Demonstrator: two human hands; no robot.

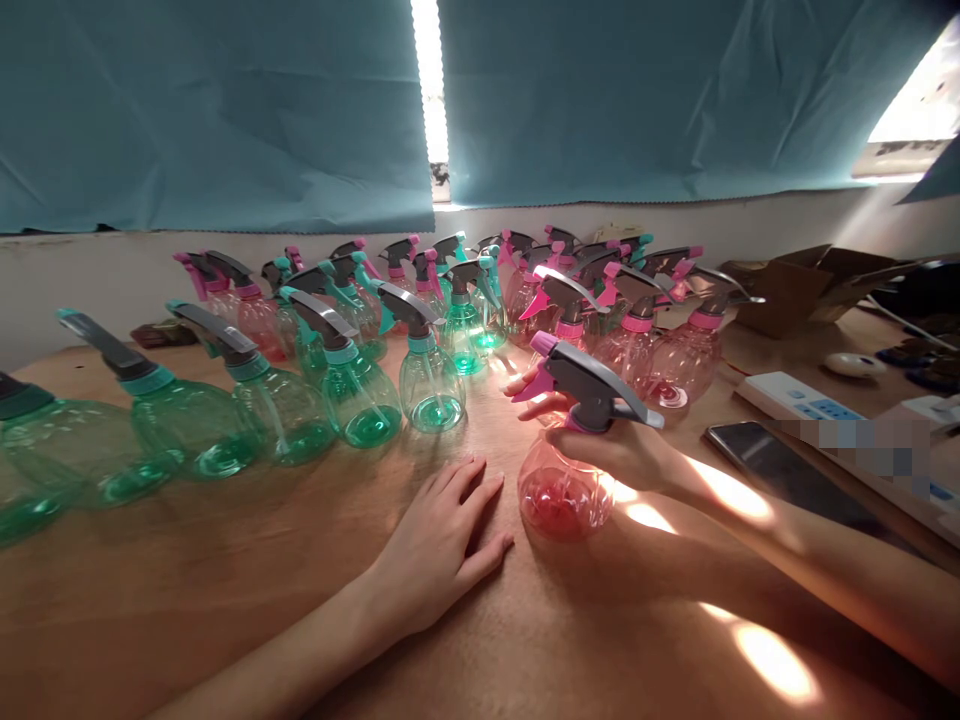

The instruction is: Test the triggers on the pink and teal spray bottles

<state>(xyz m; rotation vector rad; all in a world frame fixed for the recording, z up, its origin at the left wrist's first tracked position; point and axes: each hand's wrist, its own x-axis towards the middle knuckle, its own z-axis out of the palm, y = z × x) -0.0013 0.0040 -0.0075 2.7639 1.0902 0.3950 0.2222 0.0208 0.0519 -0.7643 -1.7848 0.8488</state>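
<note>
My right hand (600, 440) is wrapped round the neck of a pink spray bottle (564, 492) with a grey trigger head (596, 385). The bottle stands on the brown table (225, 590) in front of me. My left hand (442, 545) lies flat on the table just left of that bottle, fingers stretched out and holding nothing. Behind both hands stand several green spray bottles (429, 385) on the left and several pink spray bottles (679, 355) on the right.
A dark phone (757, 455) and a white power strip (802, 400) lie at the right. Cardboard boxes (795, 285) sit at the back right near a white oval object (855, 364). Blue curtains (225, 110) hang behind the low white wall (75, 290).
</note>
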